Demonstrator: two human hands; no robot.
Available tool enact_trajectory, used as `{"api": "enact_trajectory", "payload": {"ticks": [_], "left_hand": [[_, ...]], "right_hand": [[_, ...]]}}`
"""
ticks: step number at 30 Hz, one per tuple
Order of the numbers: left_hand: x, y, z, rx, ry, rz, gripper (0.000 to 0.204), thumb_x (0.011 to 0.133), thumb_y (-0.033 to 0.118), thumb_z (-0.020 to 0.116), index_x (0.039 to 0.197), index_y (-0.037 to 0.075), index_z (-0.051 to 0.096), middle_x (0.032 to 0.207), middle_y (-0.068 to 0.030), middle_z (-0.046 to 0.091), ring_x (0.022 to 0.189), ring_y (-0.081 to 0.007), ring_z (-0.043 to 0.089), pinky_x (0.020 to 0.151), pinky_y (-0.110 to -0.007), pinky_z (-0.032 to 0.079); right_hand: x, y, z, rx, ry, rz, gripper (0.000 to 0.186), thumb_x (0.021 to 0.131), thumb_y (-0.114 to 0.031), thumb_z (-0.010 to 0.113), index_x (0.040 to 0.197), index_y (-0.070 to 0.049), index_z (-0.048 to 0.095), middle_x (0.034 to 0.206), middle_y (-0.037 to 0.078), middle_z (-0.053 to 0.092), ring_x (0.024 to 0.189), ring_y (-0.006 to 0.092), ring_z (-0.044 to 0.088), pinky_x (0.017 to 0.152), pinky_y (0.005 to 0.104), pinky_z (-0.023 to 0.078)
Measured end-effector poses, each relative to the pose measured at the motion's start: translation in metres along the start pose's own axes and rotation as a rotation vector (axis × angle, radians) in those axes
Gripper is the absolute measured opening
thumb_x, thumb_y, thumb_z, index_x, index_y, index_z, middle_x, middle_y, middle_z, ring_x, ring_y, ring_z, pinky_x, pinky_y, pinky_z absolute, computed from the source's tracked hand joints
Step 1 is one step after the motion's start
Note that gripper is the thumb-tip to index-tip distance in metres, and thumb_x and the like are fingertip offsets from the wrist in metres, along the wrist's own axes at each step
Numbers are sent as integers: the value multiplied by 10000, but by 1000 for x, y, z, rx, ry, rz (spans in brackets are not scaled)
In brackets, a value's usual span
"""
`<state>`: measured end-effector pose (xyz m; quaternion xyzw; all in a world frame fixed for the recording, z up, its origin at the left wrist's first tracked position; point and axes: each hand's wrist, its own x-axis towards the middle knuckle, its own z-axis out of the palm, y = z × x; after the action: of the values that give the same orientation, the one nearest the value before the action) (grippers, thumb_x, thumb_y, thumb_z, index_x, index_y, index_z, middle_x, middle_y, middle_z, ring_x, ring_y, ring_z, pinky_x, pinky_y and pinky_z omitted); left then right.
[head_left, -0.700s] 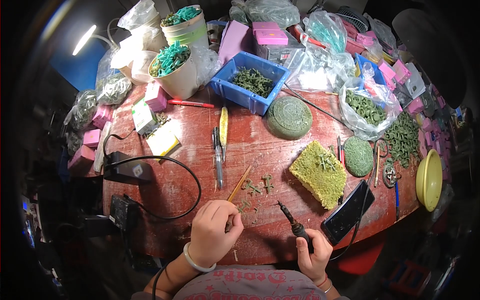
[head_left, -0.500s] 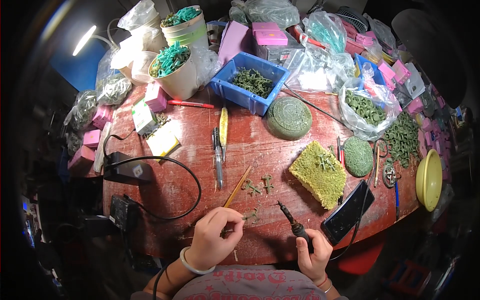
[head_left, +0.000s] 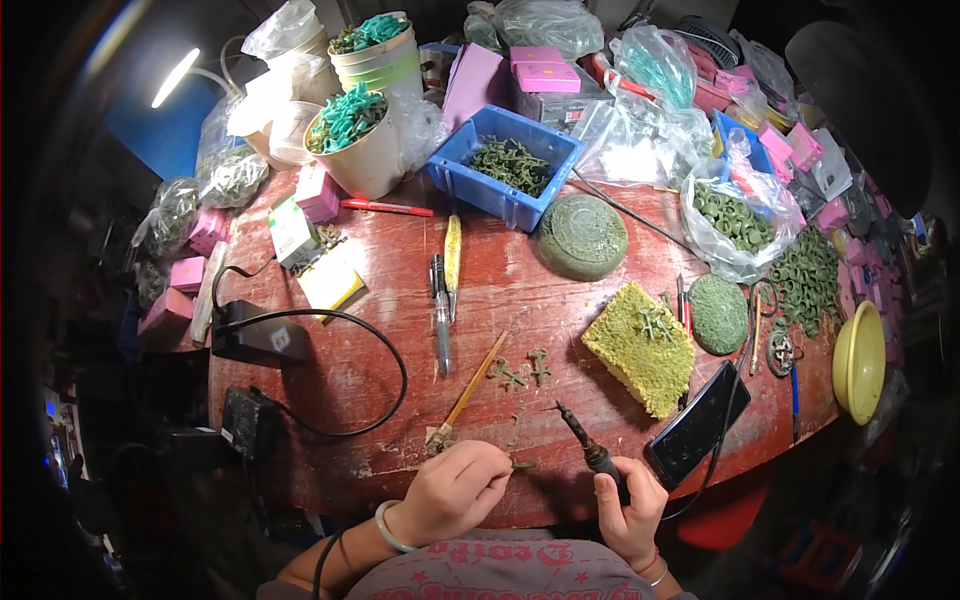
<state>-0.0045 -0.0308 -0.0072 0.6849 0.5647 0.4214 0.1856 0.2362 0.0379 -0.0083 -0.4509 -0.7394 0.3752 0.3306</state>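
My right hand (head_left: 632, 510) is closed around a soldering iron (head_left: 598, 455), its thin dark tip pointing up and left over the table. My left hand (head_left: 455, 495), a pale bangle at its wrist, has its fingers pinched together by the table's near edge. A small green piece (head_left: 524, 464) shows at its fingertips, partly hidden by them. Two small branched green pieces (head_left: 510, 374) (head_left: 539, 367) lie beyond the hands. Left of them is a thin wooden stick (head_left: 474, 388) with a lumpy lower end. More small green pieces (head_left: 656, 322) rest on a yellow-green sponge block (head_left: 625, 365).
A black phone (head_left: 698, 420) lies beside my right hand, with a cable across it. A black cable (head_left: 404, 375) loops at left. Pens (head_left: 440, 320) lie mid-table. Farther back stand a blue bin (head_left: 470, 180) of green pieces, a round green block (head_left: 582, 238) and white buckets (head_left: 355, 165).
My left hand has moved right and nearer to me and has turned, the small green piece moving with it. The stick's lower end is now uncovered. My right hand has stayed nearly still.
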Motion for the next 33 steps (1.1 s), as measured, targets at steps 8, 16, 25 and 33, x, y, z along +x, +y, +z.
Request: {"api": "enact_trajectory", "payload": {"ticks": [8,16,25,33], "left_hand": [[2,-1,-1,16,-20,-38,214,801,-85,740,976,-2,649,956,-140,695,928,-321,734,801,-386,609],[11,-6,-12,73,-92,32,218,793,-102,739,982,-22,665,990,-156,703,993,-336,739,835,-395,611],[19,-8,-16,206,-188,156,263,797,-86,714,1053,-32,684,1055,-159,676,1007,-352,709,867,-417,597],[17,-8,-15,238,-183,165,299,769,-101,699,1061,-36,711,1036,-151,675,996,-346,708,852,-418,598]], "right_hand": [[2,0,-1,-3,-13,-31,181,959,-121,756,1028,27,677,864,146,692,713,295,670,642,349,521],[5,1,-8,-101,-9,-69,206,940,-104,771,1102,4,702,844,128,683,663,273,651,594,358,508],[7,4,-15,-294,-123,-152,357,883,-182,833,1206,-59,746,756,90,616,576,266,615,526,366,489],[13,0,-23,-385,-226,-152,428,895,-225,817,1303,-119,738,699,67,527,531,243,570,501,367,468]]}}
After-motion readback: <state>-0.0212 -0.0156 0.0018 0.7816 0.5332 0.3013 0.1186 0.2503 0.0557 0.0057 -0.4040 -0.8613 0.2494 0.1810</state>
